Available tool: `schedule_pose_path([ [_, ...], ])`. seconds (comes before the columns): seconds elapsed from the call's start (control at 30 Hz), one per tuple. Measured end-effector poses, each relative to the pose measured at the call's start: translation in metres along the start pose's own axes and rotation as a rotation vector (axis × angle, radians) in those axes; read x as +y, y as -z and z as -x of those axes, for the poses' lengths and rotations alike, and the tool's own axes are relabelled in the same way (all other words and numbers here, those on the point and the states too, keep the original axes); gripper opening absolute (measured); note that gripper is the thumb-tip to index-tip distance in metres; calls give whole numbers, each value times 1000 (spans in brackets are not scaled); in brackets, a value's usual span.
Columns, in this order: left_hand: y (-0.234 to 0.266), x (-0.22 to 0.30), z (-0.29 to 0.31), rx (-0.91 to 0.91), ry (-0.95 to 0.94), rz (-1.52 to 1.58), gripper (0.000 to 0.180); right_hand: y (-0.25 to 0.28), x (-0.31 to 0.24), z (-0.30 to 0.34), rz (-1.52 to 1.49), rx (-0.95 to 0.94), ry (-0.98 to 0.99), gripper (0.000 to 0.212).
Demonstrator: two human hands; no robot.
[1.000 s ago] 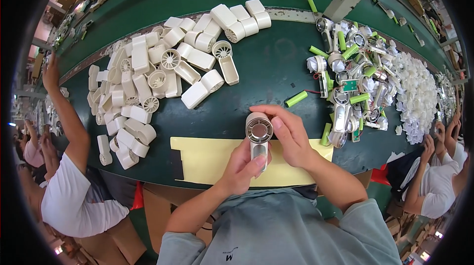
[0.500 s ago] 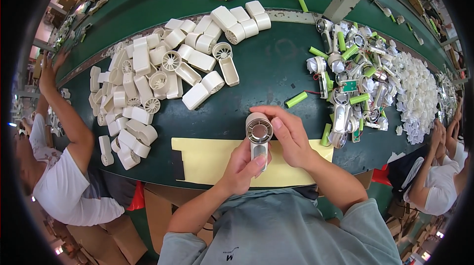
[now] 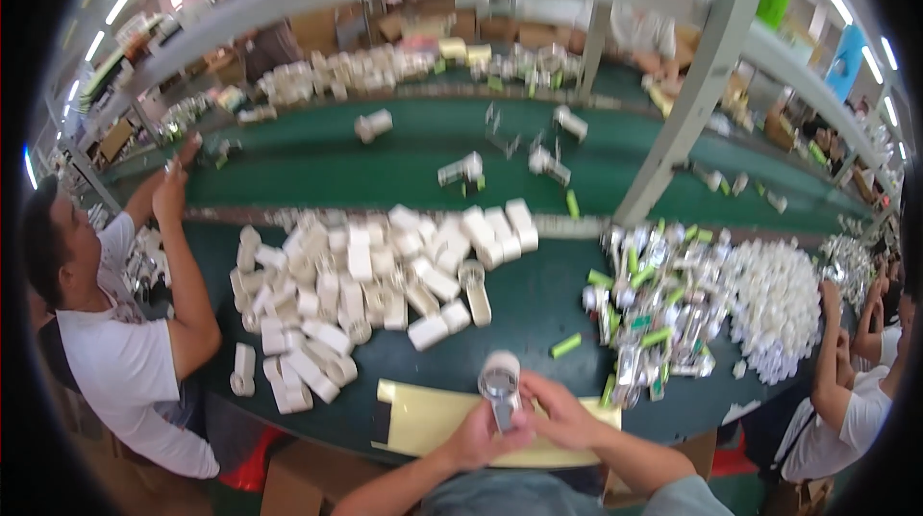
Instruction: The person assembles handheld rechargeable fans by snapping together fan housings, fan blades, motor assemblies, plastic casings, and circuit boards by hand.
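Note:
A small white handheld fan with a round head and silver-grey handle stands upright before me, over a yellow sheet. My left hand is closed round its handle from the left and below. From the right, my right hand has bent fingers against the fan's side, just under the head; motion blur softens the fingertips. Left of the fan lies a heap of off-white fan housings. On the right is a pile of fan inner parts with green battery cells, and one loose green cell lies nearer.
Beyond the table runs a green conveyor belt carrying scattered fan parts. A grey metal post rises at the belt's edge. Translucent white pieces are heaped far right. One co-worker sits at left, others at right.
The view has tilted up, so the belt, the frame above it and the far tables now show. My right fingers have come down from the fan's head toward its handle.

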State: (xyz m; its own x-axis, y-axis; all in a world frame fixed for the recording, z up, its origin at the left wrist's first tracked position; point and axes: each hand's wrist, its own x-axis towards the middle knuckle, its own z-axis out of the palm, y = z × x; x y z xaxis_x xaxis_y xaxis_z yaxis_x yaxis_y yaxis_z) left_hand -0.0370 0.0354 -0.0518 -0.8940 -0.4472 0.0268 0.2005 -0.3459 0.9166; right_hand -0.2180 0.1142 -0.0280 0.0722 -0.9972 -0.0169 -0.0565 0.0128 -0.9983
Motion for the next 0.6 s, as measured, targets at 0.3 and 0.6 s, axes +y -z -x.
schedule_pose_path([
  [0.3, -9, 24, 8, 8, -39, -505, 34, 45, -196, -94, 317, 264, 95, 28],
  [0.6, -22, 41, 18, 157, -193, -618, 23, 154, -450, -313, 1482, 1030, 330, 64],
])
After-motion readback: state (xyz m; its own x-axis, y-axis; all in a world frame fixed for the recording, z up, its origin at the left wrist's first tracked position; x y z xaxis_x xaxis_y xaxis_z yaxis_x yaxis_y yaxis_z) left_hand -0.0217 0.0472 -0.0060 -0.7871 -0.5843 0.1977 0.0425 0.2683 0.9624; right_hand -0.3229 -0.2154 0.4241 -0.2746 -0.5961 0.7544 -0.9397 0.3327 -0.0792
